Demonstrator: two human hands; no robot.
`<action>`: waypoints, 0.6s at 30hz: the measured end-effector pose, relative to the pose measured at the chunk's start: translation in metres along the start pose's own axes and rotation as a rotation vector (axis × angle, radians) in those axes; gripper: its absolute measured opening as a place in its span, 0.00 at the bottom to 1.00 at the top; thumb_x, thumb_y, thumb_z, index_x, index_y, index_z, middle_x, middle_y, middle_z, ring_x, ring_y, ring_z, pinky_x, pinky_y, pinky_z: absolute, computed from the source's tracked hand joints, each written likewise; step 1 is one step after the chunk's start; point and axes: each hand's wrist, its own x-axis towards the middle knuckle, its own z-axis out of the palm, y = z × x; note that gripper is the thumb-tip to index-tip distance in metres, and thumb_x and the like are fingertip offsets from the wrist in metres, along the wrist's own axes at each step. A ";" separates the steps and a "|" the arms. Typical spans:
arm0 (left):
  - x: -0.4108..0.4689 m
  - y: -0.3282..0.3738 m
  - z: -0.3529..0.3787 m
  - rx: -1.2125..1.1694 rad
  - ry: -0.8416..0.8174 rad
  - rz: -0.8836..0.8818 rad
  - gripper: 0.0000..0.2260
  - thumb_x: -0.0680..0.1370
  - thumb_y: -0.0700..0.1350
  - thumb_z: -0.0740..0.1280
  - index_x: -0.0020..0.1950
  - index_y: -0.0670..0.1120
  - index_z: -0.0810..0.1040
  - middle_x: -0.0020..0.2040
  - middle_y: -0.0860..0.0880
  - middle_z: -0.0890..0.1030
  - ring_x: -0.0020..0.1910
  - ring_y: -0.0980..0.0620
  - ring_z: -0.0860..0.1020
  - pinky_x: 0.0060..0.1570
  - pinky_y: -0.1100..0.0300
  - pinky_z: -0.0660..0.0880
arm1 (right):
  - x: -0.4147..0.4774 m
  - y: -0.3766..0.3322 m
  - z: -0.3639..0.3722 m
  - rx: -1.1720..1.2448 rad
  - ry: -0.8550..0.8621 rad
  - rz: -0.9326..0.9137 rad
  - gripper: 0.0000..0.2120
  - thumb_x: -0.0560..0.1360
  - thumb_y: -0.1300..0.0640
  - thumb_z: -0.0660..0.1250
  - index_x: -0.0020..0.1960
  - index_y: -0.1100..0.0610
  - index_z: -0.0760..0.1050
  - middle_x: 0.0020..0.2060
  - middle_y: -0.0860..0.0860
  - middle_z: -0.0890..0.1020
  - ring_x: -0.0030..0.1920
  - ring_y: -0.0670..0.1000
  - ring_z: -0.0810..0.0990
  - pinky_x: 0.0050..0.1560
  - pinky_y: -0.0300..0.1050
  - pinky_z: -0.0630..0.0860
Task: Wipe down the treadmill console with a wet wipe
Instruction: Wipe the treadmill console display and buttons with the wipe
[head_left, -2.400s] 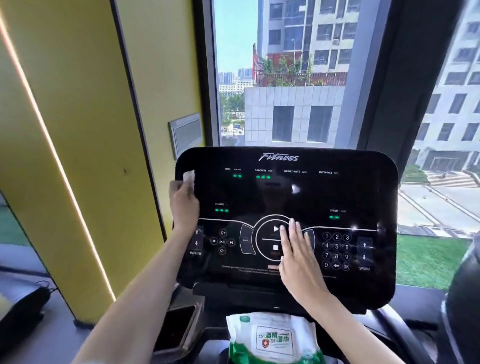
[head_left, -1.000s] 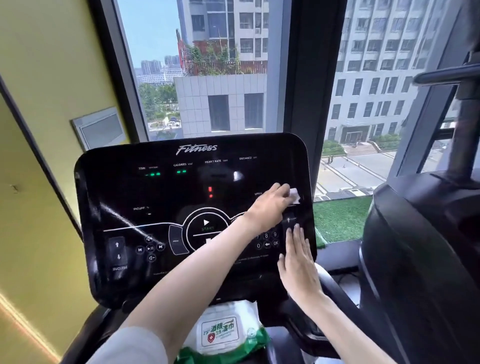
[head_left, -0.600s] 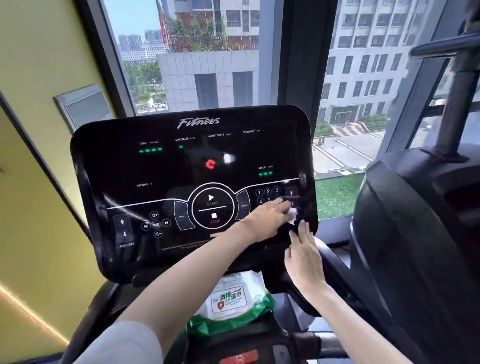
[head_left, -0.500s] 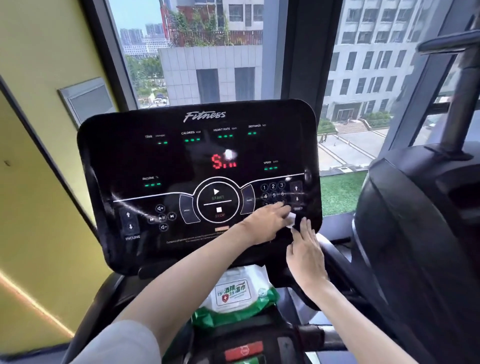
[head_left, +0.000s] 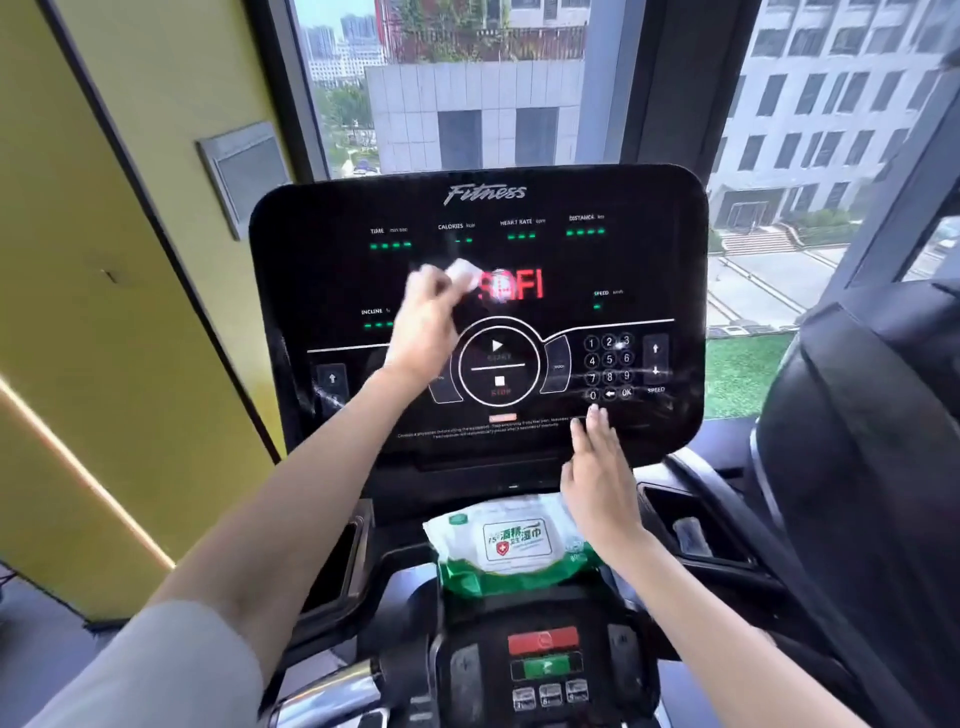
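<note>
The black glossy treadmill console (head_left: 649, 260) fills the centre of the head view, with green readouts, red letters mid-screen and a number keypad at the right. My left hand (head_left: 423, 327) presses a small white wet wipe (head_left: 464, 273) against the screen just left of the red letters; the hand is motion-blurred. Lower down, my right hand (head_left: 597, 467) lies flat with fingers together, its fingertips touching the console's bottom edge below the keypad. It holds nothing.
A green-and-white pack of wet wipes (head_left: 511, 545) lies on the ledge under the console. Below it sit red and green buttons (head_left: 543, 652). Cup holders (head_left: 691, 530) flank the ledge. A yellow wall stands at the left, another black machine (head_left: 872, 441) at the right.
My left hand has carried the wipe from the console's lower right, by the keypad, up and left to the middle of the screen. The red display now shows more letters.
</note>
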 end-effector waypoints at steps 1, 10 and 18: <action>0.000 0.000 -0.004 0.010 0.107 -0.110 0.26 0.68 0.25 0.58 0.61 0.44 0.76 0.46 0.41 0.71 0.45 0.45 0.69 0.43 0.62 0.67 | 0.001 -0.003 0.001 0.006 0.001 -0.007 0.25 0.76 0.65 0.58 0.72 0.68 0.58 0.73 0.64 0.55 0.75 0.58 0.53 0.73 0.45 0.46; -0.047 -0.017 -0.005 0.119 -0.374 0.435 0.29 0.63 0.26 0.67 0.60 0.48 0.75 0.47 0.47 0.71 0.46 0.50 0.67 0.39 0.56 0.73 | 0.007 -0.013 0.003 -0.045 0.021 -0.102 0.26 0.71 0.67 0.66 0.68 0.69 0.65 0.69 0.65 0.64 0.71 0.60 0.63 0.70 0.51 0.55; -0.036 0.013 0.007 -0.046 0.134 -0.189 0.22 0.68 0.25 0.61 0.56 0.42 0.80 0.44 0.42 0.74 0.43 0.43 0.72 0.44 0.50 0.74 | 0.021 -0.019 -0.001 -0.045 0.080 -0.186 0.27 0.64 0.68 0.73 0.62 0.69 0.73 0.64 0.66 0.72 0.66 0.60 0.71 0.64 0.56 0.68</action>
